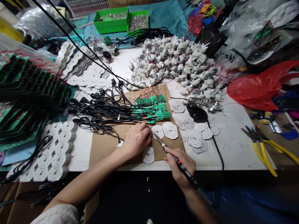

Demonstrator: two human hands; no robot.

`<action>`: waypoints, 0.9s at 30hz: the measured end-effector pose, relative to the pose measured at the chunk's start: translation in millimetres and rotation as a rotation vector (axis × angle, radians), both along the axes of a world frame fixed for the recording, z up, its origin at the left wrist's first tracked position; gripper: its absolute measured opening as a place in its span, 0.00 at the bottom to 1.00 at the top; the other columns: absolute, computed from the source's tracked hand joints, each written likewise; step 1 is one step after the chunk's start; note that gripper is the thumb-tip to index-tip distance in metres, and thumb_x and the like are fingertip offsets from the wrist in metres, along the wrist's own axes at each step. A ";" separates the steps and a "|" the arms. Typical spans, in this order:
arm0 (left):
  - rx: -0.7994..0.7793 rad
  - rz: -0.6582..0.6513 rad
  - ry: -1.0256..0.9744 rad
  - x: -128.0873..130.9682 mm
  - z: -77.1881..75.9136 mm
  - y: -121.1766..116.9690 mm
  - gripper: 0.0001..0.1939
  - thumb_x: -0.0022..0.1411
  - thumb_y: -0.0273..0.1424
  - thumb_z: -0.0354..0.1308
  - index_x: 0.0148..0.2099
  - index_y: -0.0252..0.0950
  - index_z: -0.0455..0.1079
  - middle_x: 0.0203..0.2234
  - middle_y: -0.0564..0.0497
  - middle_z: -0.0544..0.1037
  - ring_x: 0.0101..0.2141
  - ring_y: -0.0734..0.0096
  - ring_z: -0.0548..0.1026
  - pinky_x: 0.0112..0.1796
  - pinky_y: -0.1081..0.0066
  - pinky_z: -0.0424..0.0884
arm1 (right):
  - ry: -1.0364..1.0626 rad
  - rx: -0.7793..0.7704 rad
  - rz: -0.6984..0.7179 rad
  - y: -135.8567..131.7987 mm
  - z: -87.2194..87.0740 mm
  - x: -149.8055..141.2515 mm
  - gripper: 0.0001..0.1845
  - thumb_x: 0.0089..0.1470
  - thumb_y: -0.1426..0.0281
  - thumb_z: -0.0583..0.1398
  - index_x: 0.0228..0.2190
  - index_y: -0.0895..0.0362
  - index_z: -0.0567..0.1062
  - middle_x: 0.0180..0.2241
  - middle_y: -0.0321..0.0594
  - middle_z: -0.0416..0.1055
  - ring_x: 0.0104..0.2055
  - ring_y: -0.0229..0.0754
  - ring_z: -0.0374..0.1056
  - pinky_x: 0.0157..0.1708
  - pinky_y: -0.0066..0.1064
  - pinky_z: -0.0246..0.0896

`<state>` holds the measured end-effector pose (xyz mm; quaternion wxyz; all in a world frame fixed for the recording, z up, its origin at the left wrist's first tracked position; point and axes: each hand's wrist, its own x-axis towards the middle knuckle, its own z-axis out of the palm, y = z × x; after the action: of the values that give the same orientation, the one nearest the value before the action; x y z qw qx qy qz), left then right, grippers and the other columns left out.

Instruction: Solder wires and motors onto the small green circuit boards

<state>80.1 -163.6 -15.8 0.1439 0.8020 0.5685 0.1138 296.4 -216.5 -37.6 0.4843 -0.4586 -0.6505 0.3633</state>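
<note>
My right hand (181, 165) is closed around a black soldering iron (184, 170) with a small red light. The iron's tip touches or hovers just over a white circuit board (158, 132) with a round hole. Beside that board, my left hand (138, 139) is curled with its fingertips pressed together. What it pinches is hidden, though thin reddish wire seems to show by the fingertips. More white boards (170, 130) lie to the right, and one (148, 155) sits nearer to me. All of this rests on a cardboard sheet (102, 149).
Green boards (151, 107) with black power cords (105, 107) lie behind my hands. Further back is a heap of white motor parts (173, 59). Stacked green boards (28, 87) stand at left; a solder wire coil (201, 101) and yellow-handled pliers (263, 152) are at right.
</note>
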 end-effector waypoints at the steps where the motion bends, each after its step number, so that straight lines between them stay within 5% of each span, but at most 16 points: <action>1: 0.000 0.001 0.000 0.1 0.1 0.0 0.08 0.69 0.27 0.55 0.36 0.35 0.73 0.37 0.45 0.77 0.39 0.61 0.73 0.41 0.62 0.71 | 0.028 -0.034 -0.018 -0.2 -0.8 1.2 0.11 0.66 0.74 0.60 0.46 0.53 0.81 0.34 0.37 0.79 0.29 0.40 0.78 0.30 0.30 0.76; 11: -0.029 -0.013 -0.058 -4.1 -1.1 -2.9 0.08 0.68 0.26 0.55 0.36 0.35 0.73 0.35 0.46 0.79 0.37 0.63 0.74 0.39 0.64 0.69 | 0.182 -0.129 -0.160 -9.1 -17.3 6.0 0.11 0.68 0.68 0.60 0.47 0.53 0.82 0.35 0.38 0.78 0.29 0.41 0.78 0.27 0.29 0.77; 19: -0.212 -0.334 -0.174 -9.8 27.2 -14.6 0.08 0.72 0.29 0.55 0.40 0.37 0.75 0.33 0.49 0.80 0.37 0.66 0.76 0.44 0.63 0.68 | 0.028 0.091 -0.184 -6.4 -11.1 2.5 0.15 0.73 0.62 0.57 0.56 0.52 0.76 0.35 0.41 0.77 0.32 0.45 0.77 0.33 0.38 0.78; 27: 0.082 0.051 0.045 -27.0 16.5 -3.6 0.13 0.74 0.32 0.53 0.37 0.38 0.75 0.34 0.46 0.79 0.38 0.61 0.72 0.42 0.61 0.67 | -0.378 0.344 -0.263 21.2 -6.5 8.2 0.18 0.70 0.69 0.62 0.59 0.51 0.74 0.41 0.44 0.73 0.40 0.46 0.75 0.39 0.34 0.75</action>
<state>53.1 -167.2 0.7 0.0952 0.7947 0.5869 0.1223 304.6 -195.3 -44.1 0.4679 -0.5099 -0.7162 0.0898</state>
